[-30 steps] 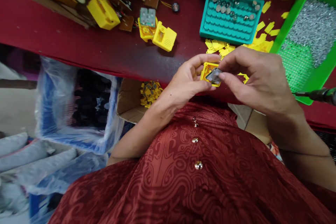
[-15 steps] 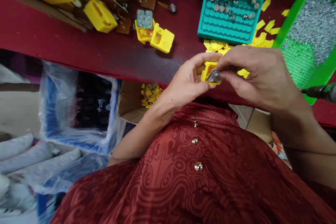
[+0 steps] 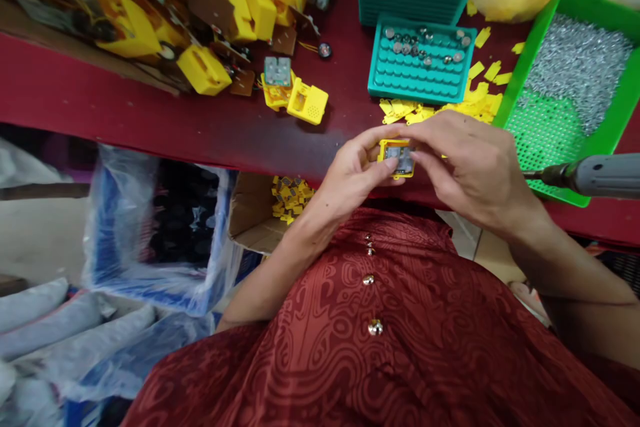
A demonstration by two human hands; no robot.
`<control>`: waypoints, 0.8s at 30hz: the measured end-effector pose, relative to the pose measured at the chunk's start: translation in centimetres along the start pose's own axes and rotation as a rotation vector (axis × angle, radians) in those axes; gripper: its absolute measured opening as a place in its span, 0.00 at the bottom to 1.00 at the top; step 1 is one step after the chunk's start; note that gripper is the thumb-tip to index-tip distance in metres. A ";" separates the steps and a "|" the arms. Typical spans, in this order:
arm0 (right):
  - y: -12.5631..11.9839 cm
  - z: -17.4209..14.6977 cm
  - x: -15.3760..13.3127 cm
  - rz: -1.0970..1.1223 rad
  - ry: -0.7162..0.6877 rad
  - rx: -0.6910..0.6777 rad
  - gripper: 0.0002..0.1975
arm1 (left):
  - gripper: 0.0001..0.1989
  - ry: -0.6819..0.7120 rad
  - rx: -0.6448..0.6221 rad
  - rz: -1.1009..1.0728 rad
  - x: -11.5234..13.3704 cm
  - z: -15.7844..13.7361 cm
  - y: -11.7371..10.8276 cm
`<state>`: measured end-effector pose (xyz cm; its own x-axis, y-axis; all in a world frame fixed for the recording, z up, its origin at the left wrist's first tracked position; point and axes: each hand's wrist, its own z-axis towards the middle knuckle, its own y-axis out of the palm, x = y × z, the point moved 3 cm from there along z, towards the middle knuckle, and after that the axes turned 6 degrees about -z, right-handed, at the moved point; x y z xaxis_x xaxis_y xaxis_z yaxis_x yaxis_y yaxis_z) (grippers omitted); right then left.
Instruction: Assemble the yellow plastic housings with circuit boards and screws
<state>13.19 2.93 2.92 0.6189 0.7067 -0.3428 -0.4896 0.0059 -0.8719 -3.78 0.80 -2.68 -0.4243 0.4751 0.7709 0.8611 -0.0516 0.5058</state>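
My left hand point(image 3: 353, 167) is closed round a small yellow plastic casing point(image 3: 383, 152), its open side facing up. A small grey square piece point(image 3: 401, 155) lies almost flat inside the casing, and my left thumb rests on it. My right hand point(image 3: 465, 153) comes in from the right, with thumb and forefinger pinched at the right edge of the grey piece and casing. The exact contact of those fingertips is partly hidden. Just behind the hands lie loose flat yellow plastic pieces point(image 3: 470, 107) on the red table point(image 3: 345, 140).
Beyond stands a teal tray point(image 3: 420, 73) with small round metal parts. A green basket point(image 3: 515, 87) of screws is at right, with a power screwdriver point(image 3: 595, 175) in front. An opened yellow unit point(image 3: 307, 103) and a pile of yellow casings point(image 3: 203, 70) are left. Below are a cardboard box point(image 3: 255, 220) and plastic-lined blue crate point(image 3: 105, 227).
The grey piece has gone from tilted in my right fingers to nearly flat inside the casing. My left thumb has moved onto it. The view has shifted slightly, showing more of the screwdriver.
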 end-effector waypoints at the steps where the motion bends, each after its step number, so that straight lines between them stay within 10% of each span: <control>1: 0.1 -0.2 0.0 -0.010 -0.003 0.048 0.10 | 0.24 -0.005 0.010 -0.005 -0.1 0.0 0.0; 24: 1.4 -4.1 -1.2 -0.003 0.205 0.385 0.11 | 0.22 0.006 0.001 0.096 -0.4 2.0 1.3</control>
<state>14.28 -0.76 0.69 0.7106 0.5514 -0.4370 -0.6571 0.2982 -0.6923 -1.93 2.31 -3.17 -0.3414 0.4625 0.8182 0.8981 -0.0962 0.4291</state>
